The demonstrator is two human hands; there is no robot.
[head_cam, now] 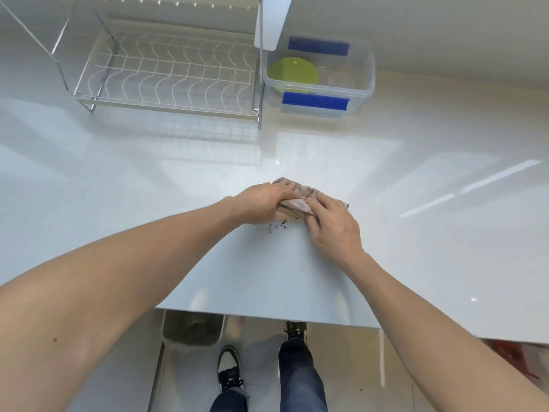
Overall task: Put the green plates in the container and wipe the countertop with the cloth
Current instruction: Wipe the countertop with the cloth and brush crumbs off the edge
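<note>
**Soft cloth pressed flat over the crumbs**

The cloth (300,200), a mottled pinkish-brown rag folded into a thick pad, lies on the glossy pale countertop (178,185) near its front middle. It looks light, limp and grippy, best worked by flat downward pressure rather than a pinch. The left hand (264,203) lies on its left edge, fingers stretched across the top; the right hand (332,224) presses its right side, fingers flat. Dark specks (277,227) sit just in front of the pad. Further back, a green plate (292,73), smooth and rigid, rests inside the clear plastic container (365,84), beside an empty wire dish rack (166,75).
</note>
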